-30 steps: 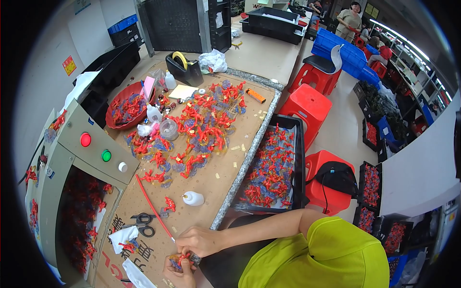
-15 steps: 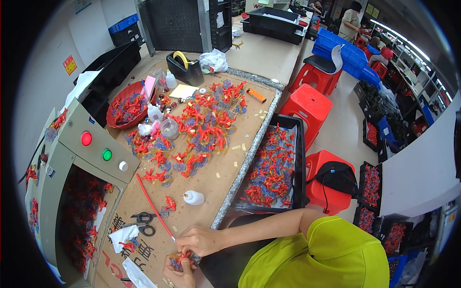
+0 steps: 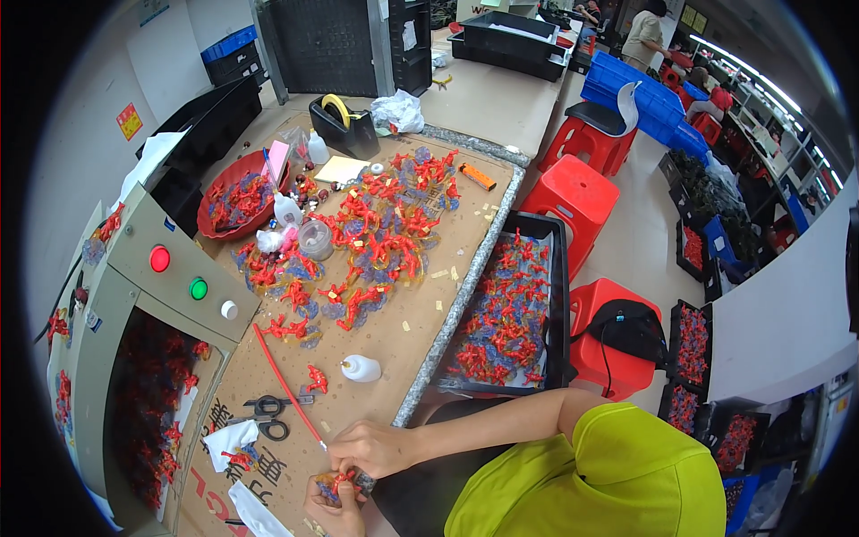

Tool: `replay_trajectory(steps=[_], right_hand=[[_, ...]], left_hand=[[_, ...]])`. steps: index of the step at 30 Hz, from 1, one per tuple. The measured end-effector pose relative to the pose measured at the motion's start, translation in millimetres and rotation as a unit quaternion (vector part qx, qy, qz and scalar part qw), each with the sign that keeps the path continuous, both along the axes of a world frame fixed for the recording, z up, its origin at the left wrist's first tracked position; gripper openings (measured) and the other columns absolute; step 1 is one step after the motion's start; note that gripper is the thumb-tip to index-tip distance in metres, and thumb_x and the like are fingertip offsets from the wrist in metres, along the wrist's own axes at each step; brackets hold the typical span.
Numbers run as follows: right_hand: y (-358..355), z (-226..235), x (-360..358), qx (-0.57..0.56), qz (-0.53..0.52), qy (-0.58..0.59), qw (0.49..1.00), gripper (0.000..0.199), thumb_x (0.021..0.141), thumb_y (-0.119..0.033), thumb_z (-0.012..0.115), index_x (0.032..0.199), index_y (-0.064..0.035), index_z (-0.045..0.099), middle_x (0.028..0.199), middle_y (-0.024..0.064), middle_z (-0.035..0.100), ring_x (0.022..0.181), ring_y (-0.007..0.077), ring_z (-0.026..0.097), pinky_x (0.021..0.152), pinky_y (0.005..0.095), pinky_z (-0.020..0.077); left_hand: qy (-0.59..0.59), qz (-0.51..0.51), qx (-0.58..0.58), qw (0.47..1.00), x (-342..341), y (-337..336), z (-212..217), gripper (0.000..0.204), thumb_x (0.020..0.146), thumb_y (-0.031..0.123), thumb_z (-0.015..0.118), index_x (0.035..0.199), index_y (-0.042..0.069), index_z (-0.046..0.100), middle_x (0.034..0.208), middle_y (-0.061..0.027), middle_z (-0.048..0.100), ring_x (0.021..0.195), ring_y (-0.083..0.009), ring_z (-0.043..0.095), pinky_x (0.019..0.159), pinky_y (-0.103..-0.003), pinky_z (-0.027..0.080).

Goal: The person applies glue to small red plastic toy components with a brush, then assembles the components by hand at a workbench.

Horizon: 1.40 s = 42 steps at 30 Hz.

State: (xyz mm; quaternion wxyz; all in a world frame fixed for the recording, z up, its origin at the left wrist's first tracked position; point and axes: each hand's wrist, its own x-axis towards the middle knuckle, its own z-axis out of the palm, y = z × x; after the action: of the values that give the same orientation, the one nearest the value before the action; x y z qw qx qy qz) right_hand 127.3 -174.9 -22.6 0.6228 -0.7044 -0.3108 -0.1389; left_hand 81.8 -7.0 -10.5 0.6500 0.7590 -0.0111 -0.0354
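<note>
Figurine under two-handed finger work: left hand grips it, right hand seemingly pinches its top; next calls for steadiness.

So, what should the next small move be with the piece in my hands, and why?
Probably ease the right hand slightly off the red figure, letting the left hand steady it, so you can check it: the left hand cradles the figure, while the right hand's fingers partly hide its top.
</note>
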Motion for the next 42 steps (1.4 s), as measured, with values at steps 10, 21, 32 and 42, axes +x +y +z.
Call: replay_trajectory(steps=[10,21,32,42], right_hand=[[-6.4,-0.4,-2.1,-0.005,-0.022,-0.025,0.999,0.014,0.070,0.004,0.064,0.075,0.0002,0.051,0.067,0.0113,0.057,0.061,0.0305,0.058,0.054,0.0383,0.0439],[-6.0,2.9,2.9,-0.035,-0.029,-0.072,0.996,0.022,0.068,0.005,0.059,0.087,-0.0048,0.065,0.082,0.0095,0.066,0.072,0.0250,0.064,0.065,0.0336,0.0514],[-7.4,19.4,-26.0,0.008,0.078,0.180,0.981,0.027,0.086,0.003,0.054,0.113,0.0028,0.056,0.087,0.0084,0.063,0.078,0.0135,0.061,0.071,0.0252,0.0483],[-11.1,23.3,-39.6,0.084,0.101,0.293,0.947,0.038,0.084,0.002,0.059,0.121,0.0041,0.050,0.095,0.0064,0.058,0.090,0.0122,0.056,0.084,0.0256,0.0451]], left_hand=[[-0.015,-0.003,0.004,1.000,1.6,-4.9,-3.1,0.027,0.085,0.021,0.067,0.097,-0.002,0.060,0.069,-0.0049,0.060,0.055,-0.0081,0.052,0.050,-0.019,0.040],[0.053,0.014,-0.004,0.998,4.7,-12.9,30.3,0.010,0.083,0.003,0.061,0.091,-0.001,0.057,0.072,-0.0031,0.059,0.058,-0.0073,0.054,0.052,-0.020,0.044],[0.067,0.123,-0.099,0.985,-40.7,-14.9,24.1,0.018,0.081,-0.001,0.066,0.097,-0.002,0.057,0.073,-0.0047,0.063,0.053,-0.0055,0.056,0.045,-0.018,0.039],[0.076,0.108,-0.182,0.974,-42.8,-24.4,22.4,0.025,0.083,0.004,0.067,0.103,-0.003,0.053,0.075,-0.0083,0.061,0.053,-0.0102,0.058,0.040,-0.016,0.037]])
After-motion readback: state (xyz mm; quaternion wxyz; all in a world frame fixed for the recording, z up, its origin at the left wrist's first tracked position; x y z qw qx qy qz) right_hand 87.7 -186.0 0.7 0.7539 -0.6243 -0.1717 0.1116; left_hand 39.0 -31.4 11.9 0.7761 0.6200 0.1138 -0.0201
